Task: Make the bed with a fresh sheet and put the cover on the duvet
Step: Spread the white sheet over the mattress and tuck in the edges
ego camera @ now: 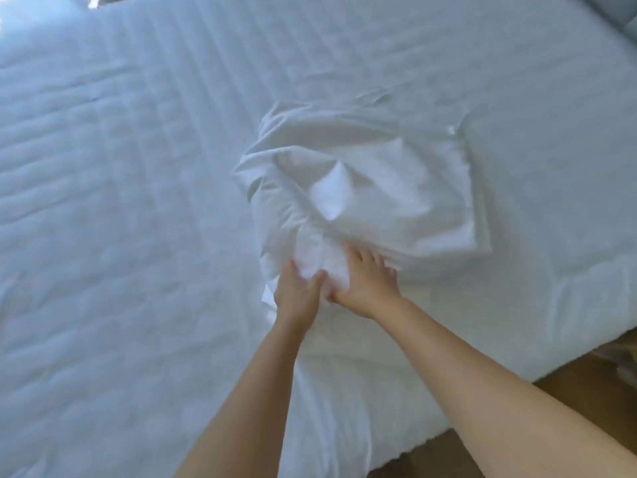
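Head: hands (297,294) (366,286) on sheet (372,188); bunched

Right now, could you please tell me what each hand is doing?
Left hand: grips the folded sheet.
Right hand: open, spread flat on it.

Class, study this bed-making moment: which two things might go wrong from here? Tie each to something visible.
1. The left hand and right hand meet at one bunched spot of the part-folded white fabric sheet; pulling there may open it crooked or tangled.
2. The sheet lies near the edge of the white quilted mattress, above the brown wooden floor; loose layers might slide off.
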The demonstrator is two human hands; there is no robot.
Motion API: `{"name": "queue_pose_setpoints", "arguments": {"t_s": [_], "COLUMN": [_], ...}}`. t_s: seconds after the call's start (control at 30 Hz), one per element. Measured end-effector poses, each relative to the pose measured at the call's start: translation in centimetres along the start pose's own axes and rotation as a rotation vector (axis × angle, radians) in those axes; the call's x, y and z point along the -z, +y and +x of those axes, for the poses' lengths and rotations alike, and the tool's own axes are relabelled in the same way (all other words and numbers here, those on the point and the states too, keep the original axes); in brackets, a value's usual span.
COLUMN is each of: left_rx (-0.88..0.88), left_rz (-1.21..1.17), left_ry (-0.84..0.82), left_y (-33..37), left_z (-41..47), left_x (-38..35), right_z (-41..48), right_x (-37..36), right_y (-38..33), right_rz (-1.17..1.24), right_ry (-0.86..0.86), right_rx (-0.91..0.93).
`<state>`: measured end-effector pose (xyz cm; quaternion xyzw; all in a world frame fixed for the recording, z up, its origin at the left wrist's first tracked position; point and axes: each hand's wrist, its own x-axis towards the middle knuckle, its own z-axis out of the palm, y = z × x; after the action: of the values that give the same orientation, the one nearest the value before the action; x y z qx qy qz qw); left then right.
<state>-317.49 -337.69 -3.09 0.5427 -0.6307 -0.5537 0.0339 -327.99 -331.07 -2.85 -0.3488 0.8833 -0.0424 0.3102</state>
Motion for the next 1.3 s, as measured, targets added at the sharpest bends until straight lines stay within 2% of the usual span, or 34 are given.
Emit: {"name": "queue_pose_setpoints", "arguments": {"t_s": [0.1, 0.17, 0.23, 0.3, 0.37, 0.47, 0.57, 0.67, 0.73, 0.77, 0.87, 0.93, 0.97, 1.03, 1.13, 1.2, 1.3], "left_rx": [-0.013, -0.027, 0.006, 0.010, 0.032, 0.106, 0.043, 0.049, 0.155, 0.233, 0.547, 0.682, 0.647, 0.406, -0.189, -0.489, -0.674], "left_rz": [0.326, 0.321, 0.259, 0.161, 0.011, -0.217, -0.447, -0.617, -0.728, -0.762, -0.743, -0.548, -0.395, 0.012, 0.624, 0.932, 1.226], "left_ry": [0.069, 0.110, 0.120, 0.064, 0.085, 0.204, 0.238, 0.247, 0.332, 0.400, 0.599, 0.592, 0.562, 0.470, 0.177, -0.067, -0.459], "left_y": [-1.9, -3.9, -6.7, -8.4, -7.8, -6.0, -5.2, -6.6, -9.5, -11.6, -18.9, -23.0, -24.1, -25.2, -25.3, -25.3, -26.5], "left_z": [1.3, 1.1, 0.2, -0.4, -0.2, 0.0, -3.4, -8.0, -9.9, -10.4, -10.8, -11.5, -11.9, -13.0, -14.1, -14.2, -13.0], "left_x": [-1.4, -1.1, -0.2, 0.7, 1.4, 3.3, 7.7, 12.8, 16.3, 18.0, 21.1, 21.3, 20.9, 19.3, 16.2, 15.0, 14.1], "right_z": [1.2, 1.0, 0.4, -0.6, -1.4, -2.5, -3.3, -5.2, -7.0, -7.9, -9.9, -10.4, -10.6, -11.3, -13.1, -13.9, -14.6], "right_x": [-0.9, -1.1, -0.9, -0.3, 0.4, 1.1, 1.8, 0.5, -2.5, -4.5, -11.7, -15.6, -16.7, -18.1, -18.7, -18.5, -18.1], "right_y": [1.4, 1.3, 0.6, -1.5, -5.3, -12.0, -18.4, -24.5, -27.9, -29.1, -29.7, -27.1, -25.3, -21.3, -15.7, -13.5, -11.3], "right_rz": [0.172, 0.355, 0.532, 0.655, 0.774, 0.858, 0.910, 0.929, 0.904, 0.867, 0.536, 0.282, 0.181, 0.031, -0.157, -0.234, -0.321], "right_ry": [-0.036, 0.015, 0.091, 0.124, 0.073, 0.001, -0.034, -0.115, -0.184, -0.282, -0.689, -0.702, -0.631, -0.500, -0.441, -0.395, -0.332], "right_rx": [0.025, 0.026, -0.008, 0.003, 0.063, 0.180, 0.241, 0.292, 0.325, 0.348, 0.383, 0.375, 0.377, 0.372, 0.403, 0.423, 0.334]}}
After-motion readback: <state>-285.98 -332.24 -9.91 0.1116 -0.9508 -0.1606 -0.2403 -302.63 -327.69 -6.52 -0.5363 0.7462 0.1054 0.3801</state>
